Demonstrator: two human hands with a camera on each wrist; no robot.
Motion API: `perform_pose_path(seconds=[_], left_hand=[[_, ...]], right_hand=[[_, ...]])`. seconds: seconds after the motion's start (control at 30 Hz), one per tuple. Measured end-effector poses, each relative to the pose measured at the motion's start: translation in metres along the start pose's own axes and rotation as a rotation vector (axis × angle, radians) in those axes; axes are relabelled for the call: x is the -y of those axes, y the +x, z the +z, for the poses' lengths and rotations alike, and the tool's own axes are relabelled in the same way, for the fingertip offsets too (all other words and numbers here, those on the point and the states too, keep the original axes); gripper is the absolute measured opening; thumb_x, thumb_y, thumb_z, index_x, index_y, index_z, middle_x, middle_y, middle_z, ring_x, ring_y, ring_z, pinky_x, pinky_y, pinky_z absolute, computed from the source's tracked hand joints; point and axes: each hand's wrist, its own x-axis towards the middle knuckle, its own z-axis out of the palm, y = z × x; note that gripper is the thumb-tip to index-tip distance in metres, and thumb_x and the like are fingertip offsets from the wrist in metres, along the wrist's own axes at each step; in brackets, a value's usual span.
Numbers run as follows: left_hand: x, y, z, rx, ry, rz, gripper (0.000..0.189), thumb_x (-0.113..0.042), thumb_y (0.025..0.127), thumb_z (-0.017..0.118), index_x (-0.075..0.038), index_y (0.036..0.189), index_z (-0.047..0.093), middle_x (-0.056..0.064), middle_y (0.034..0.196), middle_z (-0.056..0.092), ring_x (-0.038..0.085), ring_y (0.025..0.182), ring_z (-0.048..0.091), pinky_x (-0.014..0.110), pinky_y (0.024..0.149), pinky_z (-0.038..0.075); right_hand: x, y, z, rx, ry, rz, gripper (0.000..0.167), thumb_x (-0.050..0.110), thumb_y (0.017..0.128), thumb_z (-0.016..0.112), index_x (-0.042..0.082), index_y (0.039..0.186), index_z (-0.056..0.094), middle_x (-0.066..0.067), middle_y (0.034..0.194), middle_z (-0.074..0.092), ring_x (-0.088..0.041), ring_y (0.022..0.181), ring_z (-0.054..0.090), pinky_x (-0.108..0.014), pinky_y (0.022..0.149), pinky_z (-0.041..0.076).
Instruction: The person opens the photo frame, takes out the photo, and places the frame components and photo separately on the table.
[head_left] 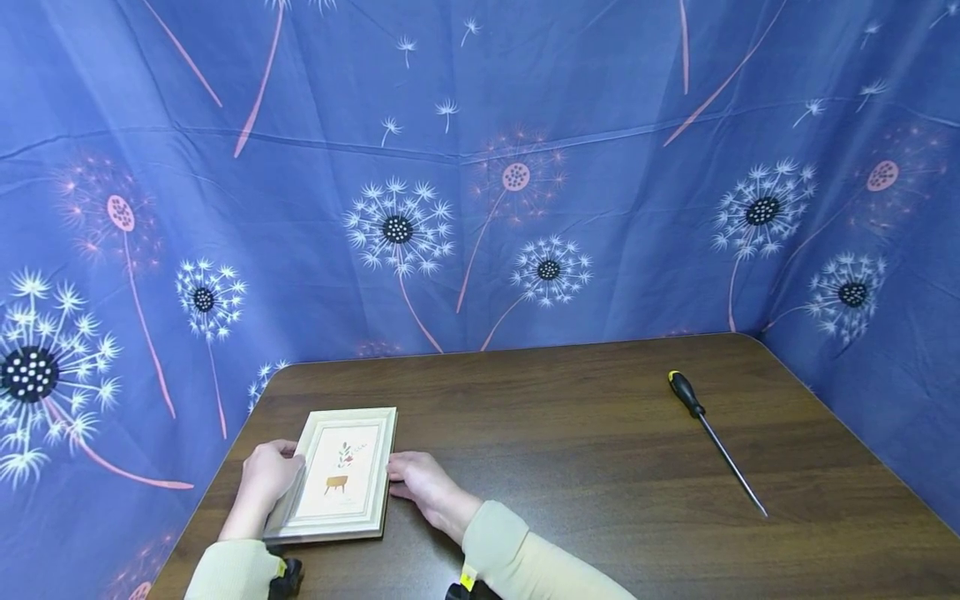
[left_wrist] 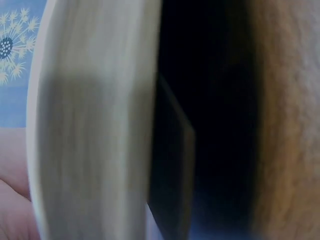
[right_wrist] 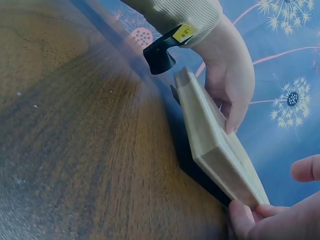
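A cream picture frame [head_left: 341,475] with a plant-and-stool print lies face up between both hands at the left of the table. My left hand [head_left: 266,479] grips its left side, with the thumb on the front face. At the opposite side, the fingers of my right hand [head_left: 431,492] hold the frame's edge; one digit stands away from it in the right wrist view. That view shows the frame's pale side [right_wrist: 220,165] tilted over the wood, with a dark gap below. Close up in the left wrist view are the frame's edge [left_wrist: 95,125] and a dark back flap [left_wrist: 172,165].
A screwdriver [head_left: 686,392] with a black and yellow handle lies on the right of the brown wooden table [head_left: 562,442]. Blue cloth [head_left: 637,208] with dandelion prints hangs behind and at both sides. Black wrist cameras [head_left: 285,577] sit under the sleeves.
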Motion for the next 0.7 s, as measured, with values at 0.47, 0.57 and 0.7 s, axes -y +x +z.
perform_pose_path(seconds=[0.47, 0.57, 0.7], left_hand=[[-0.011, -0.004, -0.002, -0.028, -0.027, -0.009, 0.034, -0.011, 0.08, 0.055, 0.012, 0.104, 0.065, 0.022, 0.091, 0.069, 0.04, 0.089, 0.061, 0.044, 0.072, 0.045], [-0.014, -0.005, -0.002, -0.032, -0.036, -0.011, 0.034, -0.011, 0.08, 0.055, 0.012, 0.102, 0.065, 0.021, 0.088, 0.069, 0.038, 0.084, 0.062, 0.04, 0.066, 0.045], [-0.018, -0.006, -0.002, -0.03, -0.046, -0.016, 0.034, -0.012, 0.081, 0.056, 0.012, 0.103, 0.065, 0.021, 0.088, 0.069, 0.035, 0.082, 0.062, 0.037, 0.063, 0.045]], right_hand=[[0.005, -0.004, -0.002, -0.043, 0.005, -0.006, 0.05, 0.001, 0.078, 0.055, -0.012, 0.125, 0.046, -0.014, 0.101, 0.059, -0.015, 0.074, 0.057, -0.032, 0.067, 0.053], [0.005, -0.004, -0.005, -0.064, 0.003, -0.025, 0.053, -0.003, 0.074, 0.057, -0.012, 0.125, 0.046, -0.016, 0.108, 0.056, -0.015, 0.073, 0.059, -0.031, 0.066, 0.054], [0.006, -0.004, -0.008, -0.08, -0.014, -0.053, 0.054, -0.008, 0.072, 0.058, -0.013, 0.125, 0.047, -0.019, 0.115, 0.052, -0.018, 0.076, 0.062, -0.035, 0.07, 0.055]])
